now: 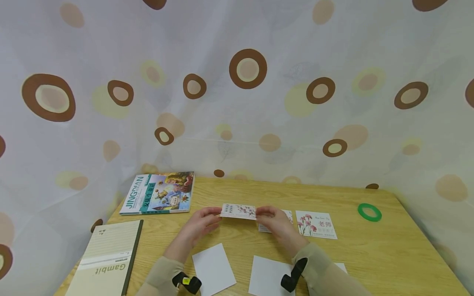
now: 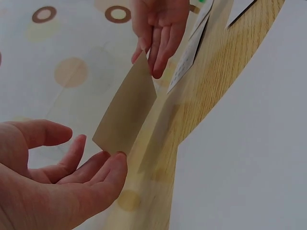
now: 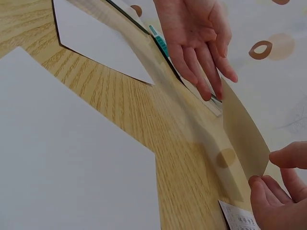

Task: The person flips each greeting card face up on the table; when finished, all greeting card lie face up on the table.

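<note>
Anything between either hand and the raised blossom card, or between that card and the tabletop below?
Nothing visible. The left hand and right hand meet opposite ends of the blossom-print card directly, and no object shows between it and the wooden tabletop below.

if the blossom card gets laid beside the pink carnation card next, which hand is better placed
Probably the right hand: it holds the blossom card at the end nearer the pink carnation card, while the left hand holds the far end.
</note>
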The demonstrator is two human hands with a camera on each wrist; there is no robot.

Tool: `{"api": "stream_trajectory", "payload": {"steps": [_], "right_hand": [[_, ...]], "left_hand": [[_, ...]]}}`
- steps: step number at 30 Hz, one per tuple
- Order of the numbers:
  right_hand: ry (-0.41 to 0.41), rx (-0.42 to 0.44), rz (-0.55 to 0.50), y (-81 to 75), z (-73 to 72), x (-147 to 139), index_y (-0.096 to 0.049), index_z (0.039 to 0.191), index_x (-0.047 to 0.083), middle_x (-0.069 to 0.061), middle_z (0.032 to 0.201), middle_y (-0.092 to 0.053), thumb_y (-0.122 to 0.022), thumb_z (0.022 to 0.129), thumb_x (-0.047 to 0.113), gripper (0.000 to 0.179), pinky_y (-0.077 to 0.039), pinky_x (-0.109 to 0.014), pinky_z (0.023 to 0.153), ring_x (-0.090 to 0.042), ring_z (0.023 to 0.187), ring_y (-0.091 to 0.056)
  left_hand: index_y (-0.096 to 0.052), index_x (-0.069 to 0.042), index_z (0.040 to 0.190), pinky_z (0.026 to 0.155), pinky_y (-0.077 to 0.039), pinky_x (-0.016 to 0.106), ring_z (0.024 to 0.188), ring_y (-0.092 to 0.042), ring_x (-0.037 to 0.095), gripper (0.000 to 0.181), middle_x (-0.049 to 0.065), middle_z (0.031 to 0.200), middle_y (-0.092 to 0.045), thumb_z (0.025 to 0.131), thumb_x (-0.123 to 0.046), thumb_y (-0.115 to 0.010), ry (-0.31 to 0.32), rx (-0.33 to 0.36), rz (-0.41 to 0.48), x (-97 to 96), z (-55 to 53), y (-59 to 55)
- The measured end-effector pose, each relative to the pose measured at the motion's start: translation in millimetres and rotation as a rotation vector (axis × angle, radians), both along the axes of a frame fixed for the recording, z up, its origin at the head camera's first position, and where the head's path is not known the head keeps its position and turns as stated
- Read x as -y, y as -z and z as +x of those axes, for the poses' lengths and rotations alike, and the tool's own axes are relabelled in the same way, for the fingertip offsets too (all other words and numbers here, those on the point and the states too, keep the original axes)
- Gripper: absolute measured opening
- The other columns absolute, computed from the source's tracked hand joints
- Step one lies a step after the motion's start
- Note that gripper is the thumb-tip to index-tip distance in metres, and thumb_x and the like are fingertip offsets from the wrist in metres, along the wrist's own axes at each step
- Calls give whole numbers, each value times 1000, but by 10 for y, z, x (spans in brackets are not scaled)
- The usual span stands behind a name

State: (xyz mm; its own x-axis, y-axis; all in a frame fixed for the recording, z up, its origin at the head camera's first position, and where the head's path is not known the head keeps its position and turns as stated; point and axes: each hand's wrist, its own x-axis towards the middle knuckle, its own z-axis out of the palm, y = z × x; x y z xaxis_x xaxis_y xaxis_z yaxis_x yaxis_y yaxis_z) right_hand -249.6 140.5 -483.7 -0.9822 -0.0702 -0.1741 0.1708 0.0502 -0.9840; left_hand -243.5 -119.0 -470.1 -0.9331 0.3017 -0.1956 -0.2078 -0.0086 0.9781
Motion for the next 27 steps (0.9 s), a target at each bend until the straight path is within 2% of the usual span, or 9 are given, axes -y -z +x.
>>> {"api": "stream_trajectory", "payload": {"steps": [6, 16, 23, 27], "right_hand": [[-27, -6, -2, 14, 25, -3, -55, 126, -12, -26, 124, -61, -63, 91, -4, 36, -56, -28, 89, -19, 104, -64], [-52, 35, -4, 3, 35, -42, -51, 132, -10, -28, 131, -57, -58, 95, -4, 39, -54, -35, 97, -28, 116, -61], [-9, 102, -38, -4, 25, -60, -51, 133, -10, -28, 127, -61, -58, 95, -4, 39, -56, -31, 92, -25, 110, -65], [-18, 121, -79, -4, 9, -79, -47, 135, -13, -31, 130, -58, -56, 97, -1, 42, -57, -27, 89, -22, 108, -66]], "left_hand": [[-41, 11, 142, 114, -38, 52, 136, -42, 43, 43, 29, 148, -40, 103, -6, -44, -7, 5, 3, -4, -10, 31], [-39, 12, 143, 116, -36, 51, 138, -40, 44, 44, 30, 148, -40, 103, -7, -42, 24, 14, 10, -1, -31, 68], [-39, 11, 144, 116, -35, 52, 140, -38, 42, 45, 29, 149, -38, 103, -7, -41, 48, 25, -9, -3, -38, 86], [-36, 11, 145, 117, -33, 52, 142, -34, 43, 47, 30, 152, -34, 103, -7, -41, 67, 28, -11, -6, -42, 101]]}}
